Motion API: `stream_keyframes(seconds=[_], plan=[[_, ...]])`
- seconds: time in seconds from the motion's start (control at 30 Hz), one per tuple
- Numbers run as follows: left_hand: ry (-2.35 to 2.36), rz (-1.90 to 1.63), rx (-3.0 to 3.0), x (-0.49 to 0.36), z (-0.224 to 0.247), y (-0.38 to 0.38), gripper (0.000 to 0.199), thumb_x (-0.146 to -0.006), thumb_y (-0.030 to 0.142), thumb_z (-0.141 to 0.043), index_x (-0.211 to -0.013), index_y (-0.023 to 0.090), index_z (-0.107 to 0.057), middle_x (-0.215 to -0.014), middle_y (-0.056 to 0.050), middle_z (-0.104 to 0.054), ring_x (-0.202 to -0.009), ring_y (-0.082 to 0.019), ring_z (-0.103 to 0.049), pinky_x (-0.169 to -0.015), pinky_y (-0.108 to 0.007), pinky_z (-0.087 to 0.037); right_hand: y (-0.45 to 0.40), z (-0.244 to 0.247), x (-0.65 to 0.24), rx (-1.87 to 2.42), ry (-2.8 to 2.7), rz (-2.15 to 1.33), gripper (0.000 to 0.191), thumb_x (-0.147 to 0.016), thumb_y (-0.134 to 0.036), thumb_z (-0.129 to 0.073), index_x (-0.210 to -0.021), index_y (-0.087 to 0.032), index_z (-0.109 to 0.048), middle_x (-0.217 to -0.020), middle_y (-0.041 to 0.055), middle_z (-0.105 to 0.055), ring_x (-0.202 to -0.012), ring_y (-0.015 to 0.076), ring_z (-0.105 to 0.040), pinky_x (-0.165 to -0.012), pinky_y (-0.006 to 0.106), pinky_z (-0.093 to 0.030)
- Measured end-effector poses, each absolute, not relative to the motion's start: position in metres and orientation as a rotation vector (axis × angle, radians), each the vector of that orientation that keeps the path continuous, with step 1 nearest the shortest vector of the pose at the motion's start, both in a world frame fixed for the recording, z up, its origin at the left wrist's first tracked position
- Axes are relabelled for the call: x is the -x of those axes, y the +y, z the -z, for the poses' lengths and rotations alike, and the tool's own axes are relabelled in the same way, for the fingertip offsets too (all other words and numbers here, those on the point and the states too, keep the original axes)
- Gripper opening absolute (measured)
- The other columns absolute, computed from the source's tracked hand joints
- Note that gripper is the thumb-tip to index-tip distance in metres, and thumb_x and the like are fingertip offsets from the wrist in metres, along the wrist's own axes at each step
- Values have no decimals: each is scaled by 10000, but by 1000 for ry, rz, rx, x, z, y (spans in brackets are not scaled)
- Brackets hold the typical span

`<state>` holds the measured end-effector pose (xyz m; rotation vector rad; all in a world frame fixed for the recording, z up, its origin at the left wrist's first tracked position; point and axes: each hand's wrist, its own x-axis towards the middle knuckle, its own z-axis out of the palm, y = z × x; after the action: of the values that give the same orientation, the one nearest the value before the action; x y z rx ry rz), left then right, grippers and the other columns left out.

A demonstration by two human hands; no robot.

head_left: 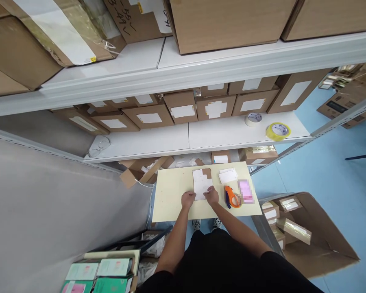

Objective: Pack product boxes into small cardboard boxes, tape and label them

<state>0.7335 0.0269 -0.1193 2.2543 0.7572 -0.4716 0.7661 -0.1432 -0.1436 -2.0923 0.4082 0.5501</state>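
Note:
A flat brown cardboard piece (207, 172) largely covered with white labels (200, 183) lies on the cream table board (171, 195). My left hand (188, 199) has its fingers closed at the piece's lower left edge. On the lower right part, my right hand (212, 195) pinches at the white label surface. White cards (228, 176) lie to the upper right of the piece. An orange and dark blue tape dispenser (232, 197) rests right of my right hand, and beside it is a blurred pink item (245, 191).
Beyond the table, a white shelf (158, 142) holds labelled cartons (149, 118), a white tape roll (253, 119) and a yellow tape roll (278, 131). An open carton (317, 240) with small boxes stands at the right. Green boxes (111, 285) sit at the lower left.

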Motion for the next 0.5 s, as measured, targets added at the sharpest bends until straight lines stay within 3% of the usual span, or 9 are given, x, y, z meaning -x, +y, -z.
stream_keyframes(seconds=[0.2, 0.33, 0.4, 0.5], plan=[[783, 540, -2259, -734, 116, 26, 221, -881, 394, -647, -792, 233, -771, -898, -30, -806, -899, -211, -731, -730, -264, -496, -139, 133, -772, 2383, 305, -641, 154, -815, -221, -676, -947, -246, -603, -866, 52, -749, -835, 229, -710, -668, 281, -399], [785, 633, -2289, -741, 114, 32, 222, -817, 423, -691, -792, 215, -764, -922, -78, -802, -897, -257, -737, -698, -289, -499, -146, 123, -780, 2513, 252, -741, 292, -791, -412, -788, -935, -204, -641, -975, 150, -758, -926, 303, -712, -729, 328, -439], [770, 662, -2320, -743, 112, 37, 256, -797, 441, -711, -818, 190, -758, -977, -127, -794, -923, -295, -736, -721, -320, -513, -148, 118, -779, 2555, 242, -751, 358, -795, -462, -787, -987, -189, -658, -1011, 176, -757, -959, 324, -708, -756, 343, -450], [711, 654, -2380, -744, 106, 44, 293, -827, 444, -690, -897, 166, -753, -1054, -177, -769, -1023, -332, -714, -825, -368, -524, -144, 116, -766, 2576, 173, -659, 291, -898, -380, -667, -1130, -205, -670, -1004, 146, -768, -967, 294, -708, -794, 330, -451]])
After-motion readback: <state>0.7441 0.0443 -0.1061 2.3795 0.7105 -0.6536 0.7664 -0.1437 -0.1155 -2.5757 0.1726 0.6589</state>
